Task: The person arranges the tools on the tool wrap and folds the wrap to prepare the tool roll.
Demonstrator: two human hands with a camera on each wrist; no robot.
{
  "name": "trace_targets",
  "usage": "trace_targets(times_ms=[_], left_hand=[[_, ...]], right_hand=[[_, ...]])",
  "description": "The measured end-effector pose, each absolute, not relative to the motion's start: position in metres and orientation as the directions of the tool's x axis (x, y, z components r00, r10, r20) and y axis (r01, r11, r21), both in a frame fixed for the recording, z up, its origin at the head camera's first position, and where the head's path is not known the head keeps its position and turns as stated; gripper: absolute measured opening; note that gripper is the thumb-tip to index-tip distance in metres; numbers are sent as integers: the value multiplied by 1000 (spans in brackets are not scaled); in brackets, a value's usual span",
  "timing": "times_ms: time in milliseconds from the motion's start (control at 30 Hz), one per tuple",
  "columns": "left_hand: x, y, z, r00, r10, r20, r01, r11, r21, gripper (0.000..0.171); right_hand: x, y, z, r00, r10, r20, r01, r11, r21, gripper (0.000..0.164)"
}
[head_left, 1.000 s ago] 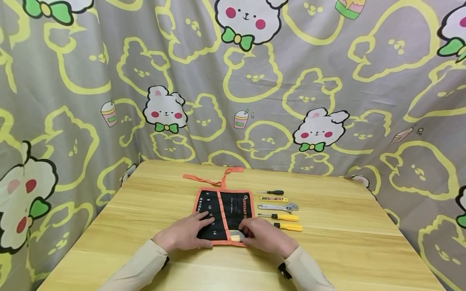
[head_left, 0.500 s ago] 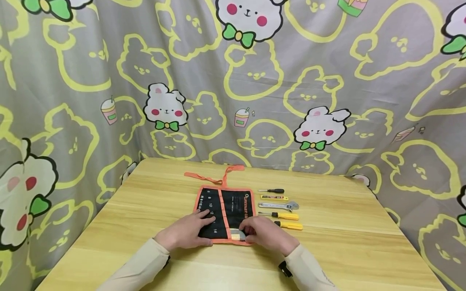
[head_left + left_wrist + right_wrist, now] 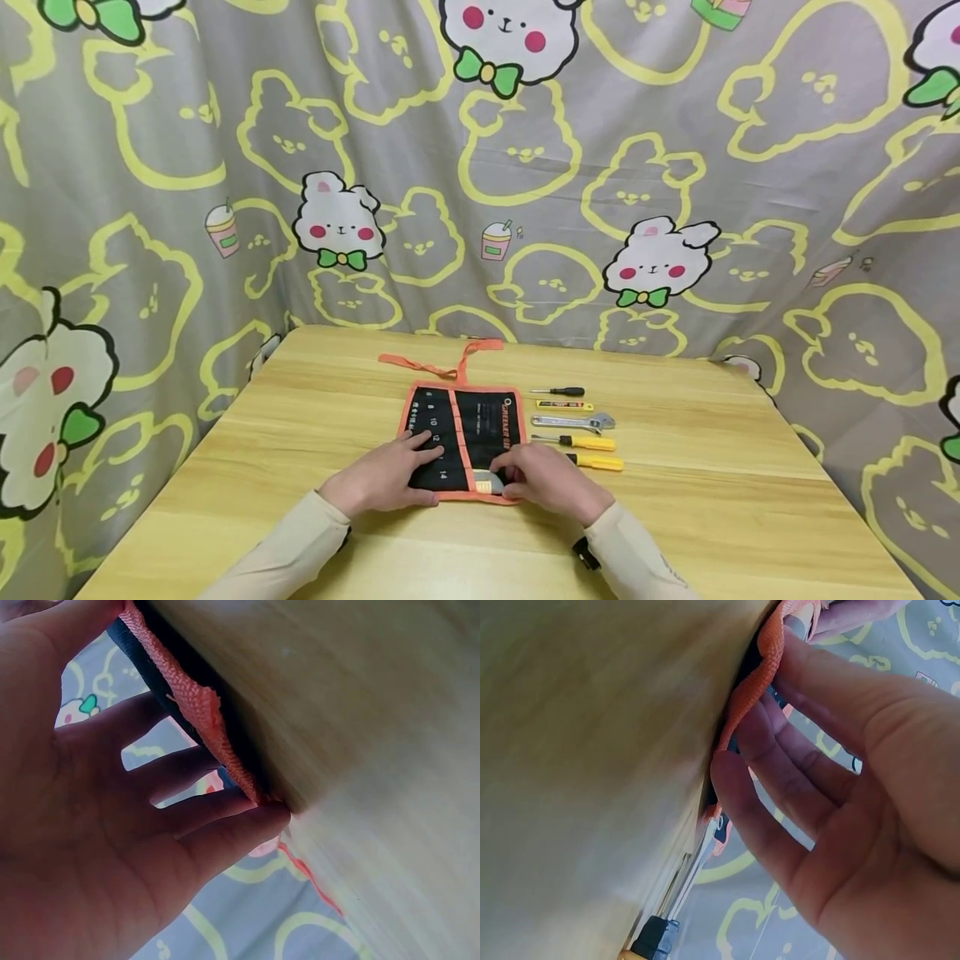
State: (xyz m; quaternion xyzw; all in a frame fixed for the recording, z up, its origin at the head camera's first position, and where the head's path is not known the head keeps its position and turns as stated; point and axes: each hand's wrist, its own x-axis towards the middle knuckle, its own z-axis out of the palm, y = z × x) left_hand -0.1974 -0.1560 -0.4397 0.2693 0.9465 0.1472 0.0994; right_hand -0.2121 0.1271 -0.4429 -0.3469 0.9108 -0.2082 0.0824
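Note:
A black tool pouch with orange edging lies unrolled on the table, its numbered pocket strip to the left. My left hand rests spread on that strip, its fingers extended over the cloth. Over the lower right corner, my right hand pinches what looks like a grey-and-yellow utility knife, which lies along the lowest pocket. Its far end is hidden by my fingers. In the right wrist view, the thumb sits against the grey end beside the orange edging, while the other fingers rest at the pouch edge.
Right of the pouch lie a small black screwdriver, a flat yellow item, an adjustable wrench and two yellow-handled screwdrivers. Orange ties stretch from the pouch's far edge. A patterned curtain stands behind the table.
Both hands stay nearly where they were. My right fingers shift very slightly on the utility knife; the pouch and the other tools stay put, and the view moves a little.

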Motion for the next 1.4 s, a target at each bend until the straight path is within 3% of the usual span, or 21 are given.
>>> trace_targets(times_ms=[367,967,1400], left_hand=[[-197,-157,-439,-833,541,-116,473,806,356,76],[-196,-156,-439,-837,533,-123,461,808,367,75],[-197,-157,-441,-835,537,-122,466,807,361,76]], right_hand=[[-218,148,-428,-753,-658,29,-578,639,-507,32],[-220,232,-424,-795,-588,149,-593,702,-395,30],[-223,273,-433,-818,-557,145,-566,733,-379,27]])
